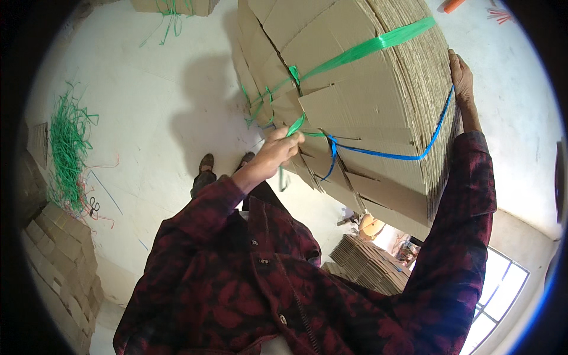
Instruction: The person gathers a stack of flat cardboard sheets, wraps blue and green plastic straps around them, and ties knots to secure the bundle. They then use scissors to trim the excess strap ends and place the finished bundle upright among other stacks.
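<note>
A tall bundle of flattened cardboard sheets (361, 100) stands in front of me, leaning to the right. A wide green plastic strap (378, 42) runs round its upper part, and a thin blue strap (390, 156) is knotted lower down. My left hand (273, 155) is closed on a green strap end (297, 124) at the bundle's left side; its tail hangs below the fist. My right hand (462, 77) presses against the bundle's right edge, fingers partly hidden behind the stacked sheet edges.
On the floor at left lies a heap of green strapping (70, 148) with black scissors (94, 206) near it. Stacked cardboard (62, 260) stands at lower left, more cardboard (367, 263) behind my right arm. Another strapped bundle (201, 6) is at the top, and a window (500, 293) at lower right.
</note>
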Available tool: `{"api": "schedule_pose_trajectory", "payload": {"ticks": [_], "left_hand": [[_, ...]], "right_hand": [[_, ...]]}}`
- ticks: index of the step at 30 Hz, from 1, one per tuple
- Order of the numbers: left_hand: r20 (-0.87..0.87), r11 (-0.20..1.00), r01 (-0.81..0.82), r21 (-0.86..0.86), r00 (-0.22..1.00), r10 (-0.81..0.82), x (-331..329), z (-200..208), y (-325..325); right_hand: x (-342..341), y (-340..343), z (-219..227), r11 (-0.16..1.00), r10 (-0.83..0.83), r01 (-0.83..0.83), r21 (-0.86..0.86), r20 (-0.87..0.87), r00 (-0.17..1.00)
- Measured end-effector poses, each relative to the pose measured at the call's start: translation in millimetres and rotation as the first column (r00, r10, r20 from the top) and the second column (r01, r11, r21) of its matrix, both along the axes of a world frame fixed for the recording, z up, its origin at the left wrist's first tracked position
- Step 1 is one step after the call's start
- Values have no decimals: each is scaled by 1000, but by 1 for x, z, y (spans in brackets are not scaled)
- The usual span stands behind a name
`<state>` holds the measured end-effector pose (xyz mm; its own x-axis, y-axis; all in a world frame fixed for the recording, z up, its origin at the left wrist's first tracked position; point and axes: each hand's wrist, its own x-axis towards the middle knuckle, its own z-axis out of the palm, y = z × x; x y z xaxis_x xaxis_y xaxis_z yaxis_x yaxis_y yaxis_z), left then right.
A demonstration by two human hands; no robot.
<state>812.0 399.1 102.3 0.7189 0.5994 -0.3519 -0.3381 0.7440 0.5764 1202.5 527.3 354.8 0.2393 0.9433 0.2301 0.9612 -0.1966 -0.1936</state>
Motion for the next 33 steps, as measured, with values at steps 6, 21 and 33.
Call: {"api": "schedule_pose_trajectory", "payload": {"ticks": [6, 21, 33], "left_hand": [[-276, 944, 60, 323, 961, 33, -75, -8, 46], [-173, 187, 92, 978, 858, 484, -26, 63, 53], [-229, -560, 579, 592, 787, 573, 41, 209, 127]], "right_hand": [[-7, -15, 21, 1000, -23, 24, -9, 101, 995], [-51, -43, 13, 916, -402, 388, 104, 232, 886], [-150, -111, -5, 976, -218, 218, -3, 59, 974]]}}
